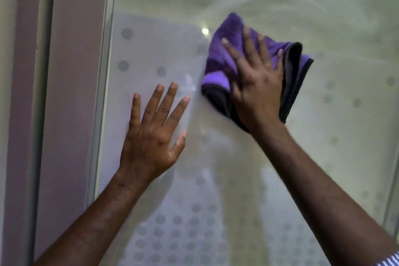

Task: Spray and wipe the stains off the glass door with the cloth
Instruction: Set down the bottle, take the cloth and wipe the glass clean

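Glass door (pixel 323 28) fills most of the head view, from its pale frame edge (pixel 103 97) at 9 o'clock out to the right border, with hazy curved smears across its upper part at 12 to 2 o'clock and rows of grey frosted dots (pixel 177 233) at 6 o'clock. A folded purple cloth (pixel 224 58) with a dark underside lies flat against the pane just right of centre, toward 1 o'clock. The right hand (pixel 257 84) presses on the cloth with straight, spread fingers, palm over its lower half; the cloth sticks out past the fingertips and on both sides. The left hand (pixel 151 136) is at 8 o'clock from the cloth, near it but apart, fingers spread and straight against the glass, holding nothing. Both forearms rise from the bottom edge. A striped sleeve (pixel 390 260) shows at 5 o'clock. A mauve wall strip (pixel 64 93) stands at 9 o'clock beside the frame.
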Motion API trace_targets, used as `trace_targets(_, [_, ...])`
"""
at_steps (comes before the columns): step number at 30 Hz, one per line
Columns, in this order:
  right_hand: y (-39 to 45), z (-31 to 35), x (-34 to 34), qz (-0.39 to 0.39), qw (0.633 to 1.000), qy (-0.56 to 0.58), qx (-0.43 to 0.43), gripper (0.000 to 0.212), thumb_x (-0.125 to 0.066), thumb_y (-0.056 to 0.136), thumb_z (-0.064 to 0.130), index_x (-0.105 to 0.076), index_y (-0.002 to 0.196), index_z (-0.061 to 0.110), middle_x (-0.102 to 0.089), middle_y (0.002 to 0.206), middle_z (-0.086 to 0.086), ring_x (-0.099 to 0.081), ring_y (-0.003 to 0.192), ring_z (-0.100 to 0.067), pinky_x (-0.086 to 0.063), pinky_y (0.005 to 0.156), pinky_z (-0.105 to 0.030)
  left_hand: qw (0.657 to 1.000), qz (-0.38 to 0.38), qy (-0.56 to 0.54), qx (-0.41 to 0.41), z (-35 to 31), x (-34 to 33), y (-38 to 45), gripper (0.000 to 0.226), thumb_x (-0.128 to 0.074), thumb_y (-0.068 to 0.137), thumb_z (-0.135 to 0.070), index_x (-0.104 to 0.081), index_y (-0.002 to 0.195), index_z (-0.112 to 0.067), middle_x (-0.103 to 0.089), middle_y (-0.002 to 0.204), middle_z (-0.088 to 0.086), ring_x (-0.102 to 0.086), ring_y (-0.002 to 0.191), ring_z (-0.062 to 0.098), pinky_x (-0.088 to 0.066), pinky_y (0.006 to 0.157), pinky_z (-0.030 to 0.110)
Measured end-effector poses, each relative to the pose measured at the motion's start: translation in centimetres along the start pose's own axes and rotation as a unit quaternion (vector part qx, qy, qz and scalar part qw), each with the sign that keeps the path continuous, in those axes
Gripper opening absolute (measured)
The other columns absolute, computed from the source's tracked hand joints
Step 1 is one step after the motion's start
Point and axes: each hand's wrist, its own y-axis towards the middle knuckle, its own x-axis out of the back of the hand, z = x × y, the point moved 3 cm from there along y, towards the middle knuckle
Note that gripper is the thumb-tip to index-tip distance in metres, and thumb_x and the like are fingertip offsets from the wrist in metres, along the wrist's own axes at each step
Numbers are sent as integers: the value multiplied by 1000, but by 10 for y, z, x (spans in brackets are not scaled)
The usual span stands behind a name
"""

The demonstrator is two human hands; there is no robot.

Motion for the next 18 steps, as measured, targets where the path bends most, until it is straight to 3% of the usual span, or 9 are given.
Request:
trace_targets(4, [-63,30,-10,29,993,-13,117,69,-40,104,64,-37,160,24,-25,171,-11,-17,160,-34,-8,128,-43,1000,4,-5,-12,1,-1,-1,78,-51,94,-41,-25,164,-19,-19,174,11,-14,162,31,-12,128,65])
trace_targets(7, [-87,33,-14,37,991,-14,131,70,-47,102,63,-39,160,25,-23,172,-10,-14,161,-34,-11,126,-47,1000,8,-1,-14,2,-1,-1,76,-49,93,-40,-28,163,-17,-18,174,11,-14,162,31,-12,128,65])
trace_targets(9, [-78,32,-15,36,992,-19,122,65,-50,102,59,-40,159,31,-24,172,-8,-14,161,-34,-4,125,-50,1000,7,-1,-9,3,-1,-1,73,-46,95,-41,-31,162,-17,-19,174,11,-14,162,31,-12,128,64])
trace_targets(12, [-55,33,-14,37,991,-17,126,56,-45,104,57,-44,156,36,-29,170,-8,-19,159,-35,-9,123,-69,1000,1,4,4,4,-1,-1,72,-46,98,-44,-30,162,-17,-19,173,11,-15,162,32,-12,129,62])
trace_targets(14, [-38,33,-13,35,991,-16,127,55,-46,103,56,-47,154,37,-33,169,-8,-23,158,-36,-11,121,-74,1000,-3,5,13,3,-2,0,73,-45,99,-47,-26,164,-19,-19,174,10,-15,162,31,-12,129,63])
trace_targets(16, [-19,29,-10,28,994,-23,101,55,-50,101,52,-48,154,36,-34,168,-6,-24,158,-35,-12,120,-75,1000,0,5,15,2,-1,1,75,-45,99,-50,-22,165,-22,-17,174,8,-13,162,29,-13,128,63])
trace_targets(18, [7,18,-3,9,999,-24,40,55,-42,100,51,-48,153,36,-34,168,-5,-24,158,-35,-12,120,-75,1000,14,9,11,2,-1,1,78,-44,99,-52,-18,166,-23,-14,175,7,-11,163,28,-12,129,62])
